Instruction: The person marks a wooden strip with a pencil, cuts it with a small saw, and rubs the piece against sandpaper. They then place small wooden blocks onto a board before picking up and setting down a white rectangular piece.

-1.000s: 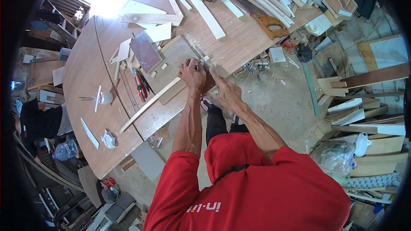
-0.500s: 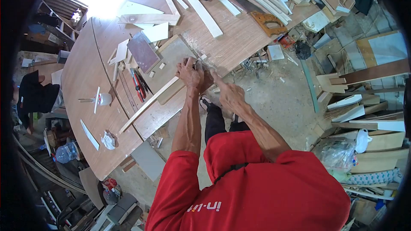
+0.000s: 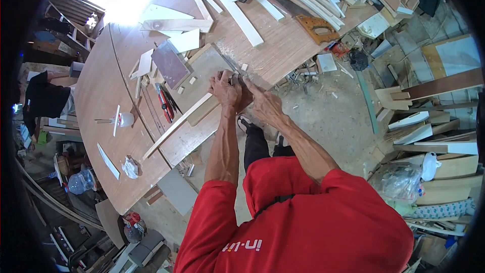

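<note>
My left hand (image 3: pixel 226 90) is closed, its fingers pressed down on the end of a long thin wood strip (image 3: pixel 177 127). Under the strip is a flat board (image 3: pixel 204 112) near the table's edge. Beside it, my right hand (image 3: pixel 267 105) is closed with the index finger stretched forward. It grips what looks like a handsaw; a narrow metal blade (image 3: pixel 230 62) shows nearly edge-on beyond my fingers. The saw's handle is mostly hidden by the hand. A small wood offcut (image 3: pixel 244 66) lies near the blade.
On the table (image 3: pixel 283 55) lie a red utility knife (image 3: pixel 164 103), a purple-brown block (image 3: pixel 171 64), a wooden-handled handsaw (image 3: pixel 317 29), white strips and a small white pot (image 3: pixel 126 119). Wood scraps (image 3: pixel 434 131) pile up at right. Another person (image 3: pixel 48 98) is at the far left.
My right hand has moved forward and left, closer to my left hand, and more of the blade shows beyond the fingers. My left hand stays on the strip. The other person's arm has shifted.
</note>
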Action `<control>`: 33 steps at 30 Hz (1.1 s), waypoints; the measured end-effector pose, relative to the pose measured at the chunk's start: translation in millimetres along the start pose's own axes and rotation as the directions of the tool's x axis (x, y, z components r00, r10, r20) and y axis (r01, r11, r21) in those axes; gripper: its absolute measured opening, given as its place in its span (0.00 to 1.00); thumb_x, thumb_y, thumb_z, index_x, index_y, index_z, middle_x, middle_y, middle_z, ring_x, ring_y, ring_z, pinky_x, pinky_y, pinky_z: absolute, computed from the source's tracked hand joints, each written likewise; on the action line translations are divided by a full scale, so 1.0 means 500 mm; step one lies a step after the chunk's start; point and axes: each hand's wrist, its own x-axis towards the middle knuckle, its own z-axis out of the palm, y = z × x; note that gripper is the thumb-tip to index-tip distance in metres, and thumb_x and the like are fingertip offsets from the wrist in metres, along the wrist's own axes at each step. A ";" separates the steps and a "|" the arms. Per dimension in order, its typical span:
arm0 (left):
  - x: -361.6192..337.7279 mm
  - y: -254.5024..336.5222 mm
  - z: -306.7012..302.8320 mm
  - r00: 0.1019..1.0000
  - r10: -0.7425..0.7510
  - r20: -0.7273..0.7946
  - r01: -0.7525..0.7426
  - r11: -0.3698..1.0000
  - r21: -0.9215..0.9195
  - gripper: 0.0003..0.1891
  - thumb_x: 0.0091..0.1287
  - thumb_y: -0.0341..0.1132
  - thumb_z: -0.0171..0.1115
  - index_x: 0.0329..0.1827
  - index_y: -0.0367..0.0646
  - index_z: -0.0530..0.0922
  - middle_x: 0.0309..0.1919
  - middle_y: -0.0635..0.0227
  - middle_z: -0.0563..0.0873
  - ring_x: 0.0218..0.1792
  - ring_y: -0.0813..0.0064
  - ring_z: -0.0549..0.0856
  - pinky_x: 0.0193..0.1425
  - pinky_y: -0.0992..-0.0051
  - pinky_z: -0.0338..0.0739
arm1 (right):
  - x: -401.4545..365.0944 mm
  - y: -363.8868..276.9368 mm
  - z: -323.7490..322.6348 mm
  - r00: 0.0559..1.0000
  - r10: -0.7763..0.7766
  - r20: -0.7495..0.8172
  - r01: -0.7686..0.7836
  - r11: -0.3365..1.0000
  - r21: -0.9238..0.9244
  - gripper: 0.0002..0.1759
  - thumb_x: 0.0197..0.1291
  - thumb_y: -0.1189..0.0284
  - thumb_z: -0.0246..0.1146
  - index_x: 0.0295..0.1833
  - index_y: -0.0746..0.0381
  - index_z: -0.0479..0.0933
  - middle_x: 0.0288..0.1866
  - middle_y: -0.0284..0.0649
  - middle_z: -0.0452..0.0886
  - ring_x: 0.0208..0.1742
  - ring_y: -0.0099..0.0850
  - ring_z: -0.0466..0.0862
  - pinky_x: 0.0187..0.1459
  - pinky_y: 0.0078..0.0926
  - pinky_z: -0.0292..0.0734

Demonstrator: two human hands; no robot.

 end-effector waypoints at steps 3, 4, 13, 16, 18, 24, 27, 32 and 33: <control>0.000 0.003 -0.002 1.000 0.019 -0.014 -0.019 1.000 0.004 0.08 0.55 0.35 0.64 0.39 0.53 0.81 0.43 0.67 0.82 0.49 0.56 0.74 0.51 0.56 0.61 | -0.010 0.010 -0.016 0.968 -0.143 -0.206 0.160 0.985 0.068 0.42 0.56 0.75 0.54 0.77 0.46 0.51 0.37 0.54 0.84 0.34 0.56 0.83 0.36 0.51 0.77; -0.003 0.003 -0.007 0.999 0.001 0.033 -0.002 1.000 0.002 0.09 0.56 0.35 0.64 0.40 0.53 0.81 0.44 0.66 0.81 0.49 0.56 0.74 0.51 0.55 0.61 | -0.012 -0.015 -0.057 0.993 0.002 -0.116 0.006 0.997 0.075 0.40 0.57 0.73 0.54 0.77 0.48 0.52 0.39 0.56 0.83 0.34 0.56 0.83 0.36 0.52 0.76; -0.003 -0.006 -0.015 0.993 0.009 0.114 -0.005 0.999 -0.032 0.18 0.49 0.30 0.61 0.46 0.52 0.79 0.47 0.63 0.78 0.53 0.56 0.71 0.54 0.55 0.60 | 0.142 0.057 -0.083 0.960 0.010 -0.279 -0.062 0.982 -0.179 0.26 0.60 0.66 0.57 0.64 0.60 0.65 0.48 0.54 0.77 0.46 0.53 0.80 0.44 0.52 0.75; -0.005 0.000 -0.023 0.992 0.004 0.128 -0.004 1.000 -0.001 0.20 0.48 0.28 0.59 0.47 0.52 0.79 0.46 0.66 0.78 0.54 0.58 0.71 0.55 0.56 0.60 | 0.174 0.070 -0.081 0.946 -0.047 -0.320 -0.040 0.965 -0.258 0.27 0.57 0.65 0.60 0.61 0.61 0.66 0.49 0.51 0.73 0.51 0.49 0.77 0.45 0.50 0.76; -0.002 -0.008 -0.017 0.994 0.007 0.113 -0.007 1.000 -0.004 0.20 0.49 0.29 0.59 0.47 0.53 0.79 0.47 0.67 0.78 0.54 0.59 0.71 0.55 0.56 0.60 | 0.183 0.059 -0.085 0.950 -0.039 -0.309 -0.056 0.955 -0.292 0.28 0.55 0.65 0.62 0.62 0.60 0.66 0.52 0.49 0.71 0.54 0.47 0.75 0.46 0.49 0.76; 0.000 -0.020 -0.029 0.994 0.049 0.100 -0.046 0.998 -0.037 0.19 0.52 0.31 0.60 0.49 0.52 0.79 0.48 0.68 0.79 0.54 0.61 0.72 0.57 0.56 0.58 | 0.163 0.028 -0.082 0.915 -0.308 -0.260 0.183 0.892 -0.413 0.21 0.52 0.74 0.62 0.55 0.56 0.75 0.56 0.41 0.67 0.59 0.41 0.69 0.52 0.47 0.73; 0.002 -0.025 -0.043 0.989 0.093 0.116 -0.085 0.993 -0.080 0.19 0.54 0.33 0.60 0.51 0.52 0.78 0.48 0.67 0.79 0.54 0.61 0.73 0.57 0.57 0.58 | 0.174 0.020 -0.069 0.887 -0.434 -0.156 0.325 0.828 -0.457 0.18 0.51 0.77 0.61 0.50 0.56 0.78 0.58 0.38 0.68 0.59 0.41 0.70 0.52 0.46 0.73; 0.019 -0.045 -0.057 0.982 0.144 0.125 -0.120 0.976 -0.181 0.20 0.57 0.34 0.62 0.55 0.52 0.76 0.49 0.66 0.78 0.54 0.61 0.74 0.58 0.58 0.59 | 0.201 0.007 -0.077 0.877 -0.432 -0.212 0.369 0.886 -0.281 0.15 0.51 0.77 0.61 0.47 0.59 0.79 0.52 0.40 0.74 0.54 0.42 0.74 0.53 0.41 0.73; 0.022 -0.046 -0.064 0.981 0.155 0.112 -0.135 0.976 -0.171 0.20 0.57 0.34 0.62 0.55 0.52 0.76 0.50 0.64 0.78 0.54 0.61 0.75 0.58 0.58 0.59 | 0.213 0.003 -0.074 0.872 -0.443 -0.206 0.381 0.881 -0.281 0.15 0.51 0.77 0.61 0.47 0.59 0.79 0.52 0.40 0.74 0.54 0.42 0.74 0.53 0.41 0.73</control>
